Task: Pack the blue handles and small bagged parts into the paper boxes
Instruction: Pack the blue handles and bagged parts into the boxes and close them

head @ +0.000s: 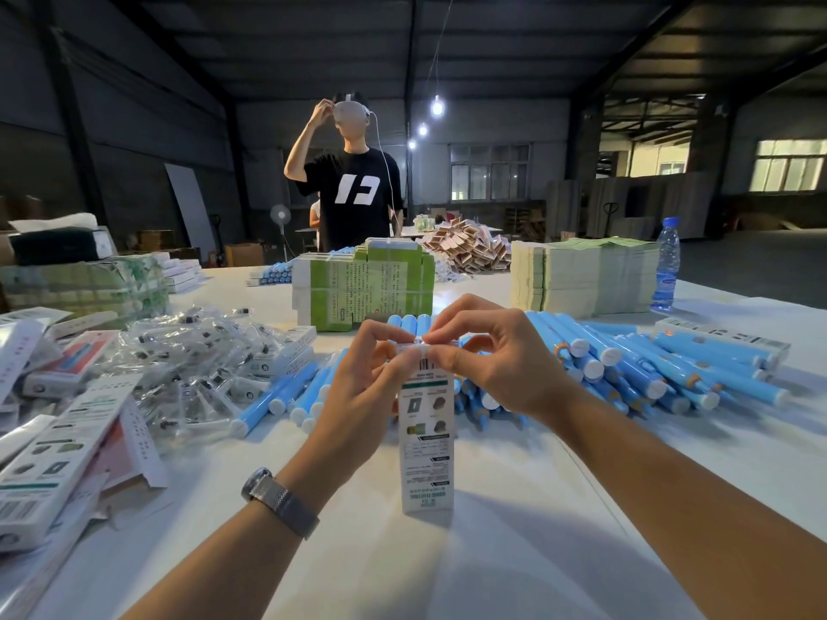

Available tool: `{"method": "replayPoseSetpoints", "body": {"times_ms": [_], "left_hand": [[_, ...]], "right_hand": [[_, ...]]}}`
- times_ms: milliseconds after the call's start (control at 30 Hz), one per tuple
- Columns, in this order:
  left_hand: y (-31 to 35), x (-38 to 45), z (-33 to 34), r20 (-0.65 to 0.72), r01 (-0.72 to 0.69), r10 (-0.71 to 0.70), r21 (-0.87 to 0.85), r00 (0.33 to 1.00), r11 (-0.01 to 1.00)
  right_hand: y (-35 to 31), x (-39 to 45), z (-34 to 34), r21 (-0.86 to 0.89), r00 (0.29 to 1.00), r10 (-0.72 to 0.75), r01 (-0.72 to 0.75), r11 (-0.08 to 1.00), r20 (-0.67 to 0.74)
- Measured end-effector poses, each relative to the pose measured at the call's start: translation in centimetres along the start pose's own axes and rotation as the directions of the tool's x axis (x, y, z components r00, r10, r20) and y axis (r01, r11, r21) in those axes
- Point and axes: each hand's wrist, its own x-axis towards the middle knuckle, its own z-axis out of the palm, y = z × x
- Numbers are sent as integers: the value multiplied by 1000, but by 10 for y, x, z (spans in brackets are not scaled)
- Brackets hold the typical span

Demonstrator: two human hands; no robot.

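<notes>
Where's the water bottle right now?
The water bottle stands upright far right on the table, just right of the tall stack of flat cartons.

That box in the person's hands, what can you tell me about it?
The box is a long, narrow white paper carton with a green band, a barcode, small product pictures and fine print. It stands upright on the white table, lower end down. The left hand and the right hand pinch its top end from either side, apparently closing it. Its contents are hidden.

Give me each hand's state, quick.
Left hand: fingers pinch the paper box at its top end.
Right hand: fingers pinch the same end.
</notes>
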Motion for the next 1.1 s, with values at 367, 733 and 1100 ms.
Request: {"method": "replayPoseSetpoints", "body": {"times_ms": [367, 733, 1100], "left_hand": [[-1, -2, -4, 159, 41, -28, -81, 987, 996], [0, 2, -7, 228, 30, -23, -29, 973, 999], [3, 4, -8, 184, 10, -15, 28, 983, 1000]], "right_hand": [[-5, 4, 1, -28, 994, 6, -9, 1000, -105], [-3, 7, -12, 41, 999, 52, -51, 998, -9], [-4, 4, -10, 3, 998, 5, -5, 1000, 61]]}}
